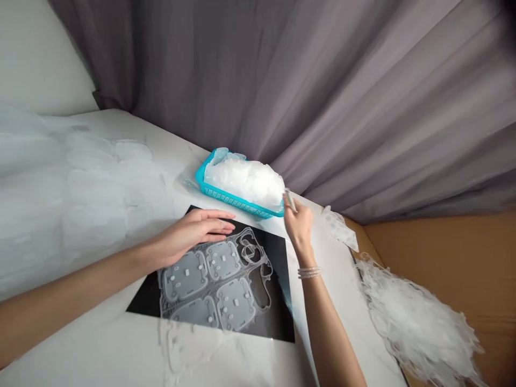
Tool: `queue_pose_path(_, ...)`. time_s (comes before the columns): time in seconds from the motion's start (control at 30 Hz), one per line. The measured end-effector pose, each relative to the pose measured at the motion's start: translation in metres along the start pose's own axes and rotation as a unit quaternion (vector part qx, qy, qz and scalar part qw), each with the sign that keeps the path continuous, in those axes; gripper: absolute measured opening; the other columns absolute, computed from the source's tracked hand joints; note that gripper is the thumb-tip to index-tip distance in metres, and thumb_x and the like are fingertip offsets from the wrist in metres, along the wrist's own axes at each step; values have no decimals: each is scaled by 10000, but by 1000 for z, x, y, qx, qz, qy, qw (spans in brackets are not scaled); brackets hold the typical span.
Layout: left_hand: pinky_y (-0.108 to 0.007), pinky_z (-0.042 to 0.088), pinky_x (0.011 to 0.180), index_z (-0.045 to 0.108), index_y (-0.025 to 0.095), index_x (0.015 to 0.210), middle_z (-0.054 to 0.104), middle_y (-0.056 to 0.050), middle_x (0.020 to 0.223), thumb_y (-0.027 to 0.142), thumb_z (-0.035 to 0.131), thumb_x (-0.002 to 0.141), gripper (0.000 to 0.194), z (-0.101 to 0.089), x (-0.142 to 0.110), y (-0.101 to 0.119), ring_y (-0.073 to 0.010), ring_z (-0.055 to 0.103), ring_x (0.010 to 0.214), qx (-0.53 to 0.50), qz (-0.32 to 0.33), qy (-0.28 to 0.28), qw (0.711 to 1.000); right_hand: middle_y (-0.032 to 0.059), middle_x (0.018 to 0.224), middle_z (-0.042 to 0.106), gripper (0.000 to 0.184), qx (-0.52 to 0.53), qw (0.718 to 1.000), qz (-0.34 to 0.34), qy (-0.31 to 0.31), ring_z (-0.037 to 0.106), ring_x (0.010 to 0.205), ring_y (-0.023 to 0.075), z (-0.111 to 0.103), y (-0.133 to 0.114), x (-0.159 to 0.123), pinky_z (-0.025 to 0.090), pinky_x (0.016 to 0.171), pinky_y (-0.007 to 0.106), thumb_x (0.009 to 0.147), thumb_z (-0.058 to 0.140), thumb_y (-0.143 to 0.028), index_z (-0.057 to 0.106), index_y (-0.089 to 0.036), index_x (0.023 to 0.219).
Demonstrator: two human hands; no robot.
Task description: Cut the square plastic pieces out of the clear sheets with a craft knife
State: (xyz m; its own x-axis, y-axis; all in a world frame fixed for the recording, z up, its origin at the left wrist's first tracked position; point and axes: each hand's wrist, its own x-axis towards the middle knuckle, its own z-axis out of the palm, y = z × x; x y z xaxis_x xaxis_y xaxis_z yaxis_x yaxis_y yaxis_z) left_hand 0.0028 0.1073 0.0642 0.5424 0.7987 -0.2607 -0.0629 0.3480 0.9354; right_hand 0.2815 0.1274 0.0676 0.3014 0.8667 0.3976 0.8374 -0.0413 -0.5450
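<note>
One grey curtain (282, 70) was hung behind one white table (346, 306). At the left, translucent layers (100, 193) were piled, their number indistinguishable. At the right, one brown cardboard surface (463, 247) was partly covered by one heap of clear scraps (419, 322). One black board (278, 306) was laid on the table; across it, and past its near edge, one clear plastic sheet (236, 303) was spread, in which at least four panels (187, 274) were counted. One blue basket (237, 201), heaped with white pieces (245, 174) too many to count, was placed beyond the board. Two hands were shown: the left hand (201, 231) was laid over the sheet's far edge, fingers extended and close together; by the right hand (299, 217), curled at the basket's right end, one slim pale object (291, 201) was gripped.
</note>
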Motion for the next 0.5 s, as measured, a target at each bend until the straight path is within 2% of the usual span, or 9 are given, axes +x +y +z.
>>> queue_pose_path(0.07,-359,506,1006,674,191,1200,704,-96,1247,313,592,893,341,-4,4,-2,-244,610,1227,94,41,10,995,130,932,779,520,1,1000,26,-11,702,837,278,-16,8,-17,482,737,353,948,386,-435,749,-110,1129)
queue_pose_path(0.1,-369,510,983,680,195,1199,706,-96,1239,315,561,902,341,-6,6,-4,-249,624,1198,163,66,18,984,131,913,775,530,2,999,37,-32,696,833,274,-24,12,-27,481,732,350,947,396,-466,766,-105,1067)
queue_pose_path(0.13,-380,511,960,680,196,1207,710,-97,1224,314,522,916,351,-8,8,-7,-252,637,1162,257,98,30,961,126,871,771,518,4,997,47,-64,691,802,263,-31,15,-37,480,713,341,931,438,-492,785,-110,972)
queue_pose_path(0.17,-397,506,943,680,192,1211,715,-102,1201,309,483,928,364,-9,9,-12,-260,643,1130,363,131,46,921,112,810,763,490,5,993,55,-103,682,752,247,-36,18,-48,475,683,328,904,496,-509,792,-120,871)
queue_pose_path(0.23,-442,475,928,685,171,1190,718,-119,1152,289,433,943,373,-11,10,-21,-287,626,1095,545,183,75,815,71,697,731,427,10,981,65,-184,652,658,211,-40,20,-68,453,619,297,846,601,-520,784,-147,749)
queue_pose_path(0.27,-460,457,919,689,157,1162,714,-130,1132,281,421,947,365,-12,10,-25,-302,609,1087,601,197,85,770,51,673,718,397,13,974,67,-215,637,634,195,-40,19,-77,441,600,285,826,634,-519,781,-159,742)
queue_pose_path(0.3,-470,441,905,693,145,1117,708,-140,1108,274,421,946,346,-12,9,-29,-313,592,1074,635,204,90,740,34,671,710,369,16,969,68,-239,622,623,181,-38,17,-85,431,589,275,814,654,-513,780,-171,760)
queue_pose_path(0.4,-450,418,839,678,130,968,689,-148,1002,253,445,941,264,-10,4,-35,-312,569,991,671,202,83,708,-2,638,664,304,21,963,66,-259,546,568,145,-33,11,-98,383,549,258,812,662,-473,759,-185,790)
queue_pose_path(0.5,-413,395,772,639,140,862,659,-135,891,176,408,952,250,-2,0,-36,-293,559,911,705,207,67,675,-17,574,583,276,6,972,62,-228,462,520,135,-35,8,-93,330,527,267,815,646,-441,732,-183,769)
